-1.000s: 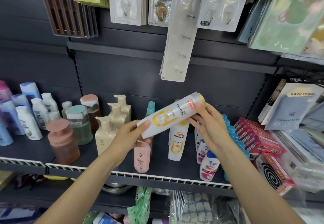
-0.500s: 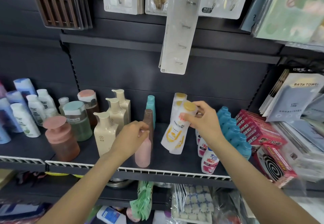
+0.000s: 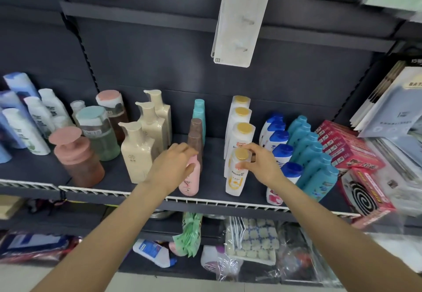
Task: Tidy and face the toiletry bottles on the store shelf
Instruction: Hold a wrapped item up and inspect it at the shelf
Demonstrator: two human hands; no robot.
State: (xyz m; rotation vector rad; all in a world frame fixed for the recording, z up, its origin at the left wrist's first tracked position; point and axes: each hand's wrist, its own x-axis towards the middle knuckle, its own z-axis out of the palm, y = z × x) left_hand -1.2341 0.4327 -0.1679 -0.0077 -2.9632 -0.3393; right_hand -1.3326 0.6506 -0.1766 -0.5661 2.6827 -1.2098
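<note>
A white Pantene bottle (image 3: 236,177) with a gold cap stands upright at the front of its row on the dark shelf (image 3: 114,173). My right hand (image 3: 262,166) grips it at the neck, just under the cap. Three more gold-capped Pantene bottles (image 3: 239,129) stand in line behind it. My left hand (image 3: 173,166) curls over the top of a pink bottle (image 3: 190,182) at the shelf front, hiding its cap. Two brown bottles (image 3: 196,136) and a teal bottle (image 3: 199,111) stand behind the pink one.
Cream pump bottles (image 3: 146,131) and round-lidded jars (image 3: 77,157) stand to the left. Blue-capped white bottles (image 3: 279,141), teal bottles (image 3: 315,154) and red boxes (image 3: 347,147) fill the right. A white wire rail (image 3: 228,203) edges the shelf front. A hook card (image 3: 237,17) hangs above.
My right hand brought the Pantene bottle from lying across both hands down to stand upright at the row's front. My left hand let go of it and moved onto the pink bottle.
</note>
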